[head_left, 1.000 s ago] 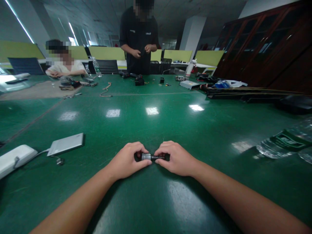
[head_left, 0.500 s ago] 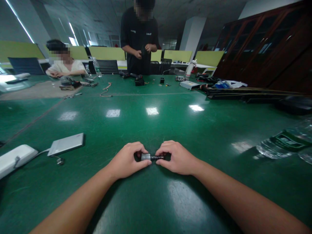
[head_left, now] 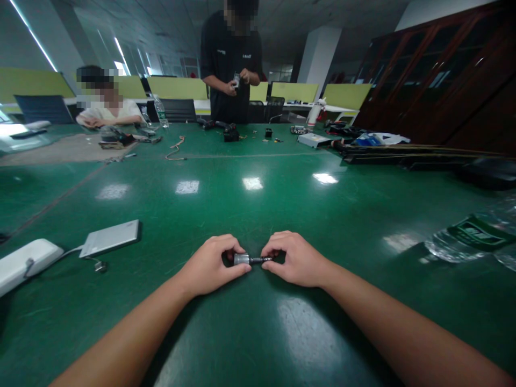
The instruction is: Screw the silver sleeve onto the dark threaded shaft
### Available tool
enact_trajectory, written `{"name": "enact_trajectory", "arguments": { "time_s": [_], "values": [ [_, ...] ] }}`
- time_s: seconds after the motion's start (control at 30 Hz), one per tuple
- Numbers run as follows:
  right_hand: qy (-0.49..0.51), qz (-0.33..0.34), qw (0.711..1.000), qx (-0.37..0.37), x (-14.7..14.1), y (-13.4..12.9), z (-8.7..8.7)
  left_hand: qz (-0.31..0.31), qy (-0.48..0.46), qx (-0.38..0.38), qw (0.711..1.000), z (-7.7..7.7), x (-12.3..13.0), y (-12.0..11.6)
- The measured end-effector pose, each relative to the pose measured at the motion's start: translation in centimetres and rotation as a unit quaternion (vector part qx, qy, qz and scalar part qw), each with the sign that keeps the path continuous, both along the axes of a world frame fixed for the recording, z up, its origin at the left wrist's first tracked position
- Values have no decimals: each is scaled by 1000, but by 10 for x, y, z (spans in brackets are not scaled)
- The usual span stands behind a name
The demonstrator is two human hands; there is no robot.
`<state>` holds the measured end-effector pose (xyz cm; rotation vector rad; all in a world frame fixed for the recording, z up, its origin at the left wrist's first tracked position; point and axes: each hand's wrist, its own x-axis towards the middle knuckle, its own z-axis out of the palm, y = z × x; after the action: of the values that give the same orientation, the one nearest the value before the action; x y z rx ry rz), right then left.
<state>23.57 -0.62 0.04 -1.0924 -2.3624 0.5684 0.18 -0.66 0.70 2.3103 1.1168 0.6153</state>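
Near the front middle of the green table, my left hand (head_left: 213, 264) holds a short silver cylinder (head_left: 242, 259) between thumb and fingers. A thin dark shaft (head_left: 256, 260) extends to the right from the cylinder. My right hand (head_left: 291, 258) pinches a small metal piece (head_left: 266, 259) at the far end of this shaft, with thumb below and fingers above. The cylinder and shaft lie in one line, roughly level. My right fingers hide part of the small piece, and its exact shape is too small to tell.
A white power bank (head_left: 109, 238) with a cable and a white device (head_left: 28, 264) lie at left. A clear bottle (head_left: 470, 236) lies at right. Tools, including a black drill (head_left: 229, 131), line the table's far side (head_left: 193, 156). Two people are beyond; one stands holding an object.
My right hand has shifted slightly right, away from the cylinder, and more of the shaft shows. My left hand is still. The standing person's held object has turned, showing a lighter side.
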Motion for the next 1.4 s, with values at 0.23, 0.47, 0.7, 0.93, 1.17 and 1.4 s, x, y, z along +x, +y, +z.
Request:
{"name": "enact_trajectory", "arguments": {
  "time_s": [0.23,0.47,0.7,0.93,1.17,1.4],
  "values": [
    [-36,-70,997,-23,11,6,1,11,-5,-7,1000,0,0,0],
    [-25,-74,997,-25,14,10,0,12,-10,-3,1000,-1,-1,0],
    [2,-24,999,-20,13,8,1,12,-20,6,1000,-2,-2,1],
    [25,-16,999,-24,-1,2,-3,2,-25,-2,1000,-3,-3,2],
    [41,17,999,-13,-10,-5,-9,-32,-25,-6,999,0,-3,1],
    [16,42,999,4,-11,-6,-5,-19,-3,-3,1000,-4,-2,2]
  ]
}}
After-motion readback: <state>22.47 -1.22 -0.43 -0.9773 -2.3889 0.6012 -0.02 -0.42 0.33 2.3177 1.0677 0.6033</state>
